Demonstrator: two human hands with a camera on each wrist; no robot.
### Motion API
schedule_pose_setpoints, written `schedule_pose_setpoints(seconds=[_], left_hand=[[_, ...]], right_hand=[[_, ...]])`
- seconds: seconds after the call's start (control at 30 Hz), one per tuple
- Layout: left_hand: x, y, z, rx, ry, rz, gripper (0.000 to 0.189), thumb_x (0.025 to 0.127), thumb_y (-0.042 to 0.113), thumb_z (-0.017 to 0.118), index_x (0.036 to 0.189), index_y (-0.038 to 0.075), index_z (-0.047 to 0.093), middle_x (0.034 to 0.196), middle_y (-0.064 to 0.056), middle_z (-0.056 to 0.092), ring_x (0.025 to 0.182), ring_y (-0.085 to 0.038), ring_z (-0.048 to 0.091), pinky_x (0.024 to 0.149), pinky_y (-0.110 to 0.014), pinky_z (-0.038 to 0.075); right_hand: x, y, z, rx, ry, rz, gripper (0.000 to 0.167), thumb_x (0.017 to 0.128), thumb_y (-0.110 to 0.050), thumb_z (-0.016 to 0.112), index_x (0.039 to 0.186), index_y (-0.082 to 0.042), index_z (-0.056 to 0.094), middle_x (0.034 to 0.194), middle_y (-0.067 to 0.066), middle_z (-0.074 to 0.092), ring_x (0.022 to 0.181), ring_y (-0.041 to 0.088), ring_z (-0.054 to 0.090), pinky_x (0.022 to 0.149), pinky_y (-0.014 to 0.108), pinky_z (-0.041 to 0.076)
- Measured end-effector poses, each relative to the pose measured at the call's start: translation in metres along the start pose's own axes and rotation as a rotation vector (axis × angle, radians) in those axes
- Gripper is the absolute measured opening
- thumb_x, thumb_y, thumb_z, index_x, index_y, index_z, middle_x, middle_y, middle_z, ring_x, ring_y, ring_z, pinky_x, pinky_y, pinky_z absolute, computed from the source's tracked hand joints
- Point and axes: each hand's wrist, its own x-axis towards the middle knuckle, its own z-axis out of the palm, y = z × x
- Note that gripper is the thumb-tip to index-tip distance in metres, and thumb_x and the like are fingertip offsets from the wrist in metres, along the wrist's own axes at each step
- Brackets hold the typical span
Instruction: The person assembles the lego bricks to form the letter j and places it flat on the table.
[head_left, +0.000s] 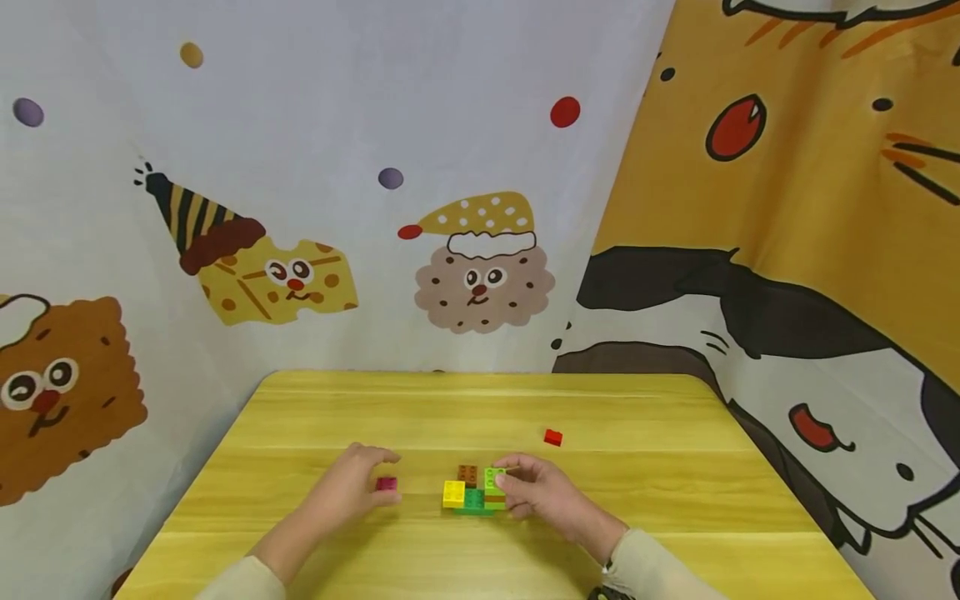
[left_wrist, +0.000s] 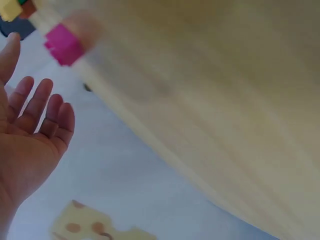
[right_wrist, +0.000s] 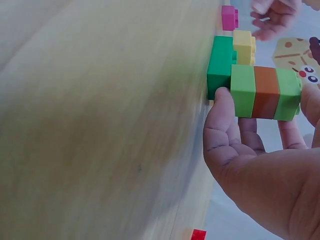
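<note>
My left hand (head_left: pixel 343 490) has its thumb and fingers spread around a small magenta brick (head_left: pixel 386 483), holding nothing. In the left wrist view the magenta brick (left_wrist: pixel 64 45) lies beyond the loosely bent fingers. With thumb and fingers, my right hand (head_left: pixel 546 497) grips a stack of lime, brown and lime bricks (right_wrist: pixel 266 93). That stack stands on one end of a long green brick (right_wrist: pixel 220 62). A yellow brick (head_left: pixel 453 493) sits on the green brick's other end. Just behind shows a brown brick (head_left: pixel 468 475).
A red brick (head_left: pixel 552 437) lies farther back on the wooden table (head_left: pixel 337 408), right of the others. Behind the table's far edge hangs a cloth (head_left: pixel 315 150) printed with cartoon figures.
</note>
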Motion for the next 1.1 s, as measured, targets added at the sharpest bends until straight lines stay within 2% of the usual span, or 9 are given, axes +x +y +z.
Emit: schedule_pose_setpoints(seconds=[0.1,0.27,0.4,0.57,0.7,0.77,0.87,0.97,1.1], left_hand=[[-0.006,-0.013,0.004,0.033,0.009,0.014,0.057,0.064,0.040,0.079,0.113,0.018,0.062,0.113,0.003,0.063,0.109,-0.021,0.054,0.095,-0.042,0.045],[-0.007,-0.026,0.012,0.043,0.017,0.016,0.053,0.064,0.035,0.081,0.110,0.016,0.064,0.107,0.002,0.065,0.102,-0.019,0.056,0.092,-0.042,0.047],[-0.004,-0.030,0.016,0.056,0.028,0.004,0.045,0.066,0.031,0.080,0.107,0.018,0.065,0.103,0.005,0.066,0.097,-0.016,0.056,0.089,-0.039,0.049],[-0.001,-0.032,0.020,0.067,0.023,0.021,0.035,0.069,0.028,0.078,0.101,0.020,0.067,0.096,0.009,0.065,0.093,-0.012,0.055,0.085,-0.036,0.049],[0.000,-0.030,0.020,0.037,0.009,-0.008,0.033,0.070,0.031,0.077,0.100,0.022,0.067,0.093,0.009,0.064,0.091,-0.011,0.055,0.081,-0.033,0.051],[0.001,-0.022,0.018,0.007,0.017,-0.024,0.034,0.071,0.034,0.076,0.101,0.024,0.067,0.094,0.009,0.063,0.091,-0.011,0.057,0.078,-0.032,0.052],[0.006,0.003,0.012,-0.037,0.047,-0.005,0.037,0.072,0.037,0.075,0.105,0.026,0.065,0.098,0.008,0.063,0.091,-0.013,0.058,0.075,-0.030,0.053],[0.015,0.038,0.008,-0.058,0.083,0.093,0.038,0.073,0.039,0.073,0.108,0.027,0.064,0.102,0.010,0.063,0.093,-0.011,0.057,0.077,-0.030,0.052],[0.026,0.077,0.013,-0.083,0.078,0.226,0.035,0.076,0.042,0.070,0.108,0.029,0.063,0.102,0.015,0.062,0.093,-0.005,0.053,0.079,-0.027,0.051]], right_hand=[[0.001,0.001,0.000,-0.013,-0.001,0.000,0.047,0.085,-0.040,0.060,0.125,-0.017,0.051,0.116,0.014,0.056,0.084,0.026,0.060,0.076,0.045,0.054],[-0.002,0.001,-0.001,-0.075,0.020,-0.019,0.050,0.081,-0.039,0.066,0.126,-0.023,0.051,0.126,0.015,0.049,0.094,0.028,0.061,0.078,0.045,0.054],[-0.003,0.003,-0.002,-0.124,0.037,-0.041,0.051,0.078,-0.034,0.071,0.124,-0.026,0.052,0.127,0.013,0.049,0.101,0.023,0.059,0.079,0.043,0.054],[-0.003,0.004,-0.001,-0.132,0.047,-0.062,0.056,0.076,-0.031,0.073,0.126,-0.020,0.051,0.121,0.011,0.054,0.096,0.024,0.062,0.079,0.043,0.053],[-0.003,0.005,0.000,-0.133,0.052,-0.075,0.051,0.077,-0.030,0.072,0.123,-0.022,0.053,0.119,0.011,0.055,0.094,0.024,0.062,0.077,0.043,0.053],[-0.003,0.006,0.000,-0.135,0.053,-0.077,0.048,0.077,-0.030,0.072,0.121,-0.023,0.054,0.118,0.011,0.056,0.094,0.024,0.062,0.077,0.043,0.053],[-0.002,0.007,0.000,-0.134,0.054,-0.075,0.047,0.078,-0.030,0.071,0.121,-0.024,0.055,0.119,0.010,0.056,0.095,0.024,0.062,0.078,0.043,0.053],[-0.002,0.007,-0.001,-0.135,0.056,-0.078,0.046,0.078,-0.030,0.071,0.121,-0.023,0.055,0.119,0.010,0.056,0.096,0.025,0.061,0.079,0.041,0.054],[-0.001,0.008,0.001,-0.129,0.043,-0.092,0.044,0.079,-0.027,0.070,0.120,-0.022,0.055,0.119,0.009,0.056,0.098,0.025,0.060,0.079,0.037,0.054]])
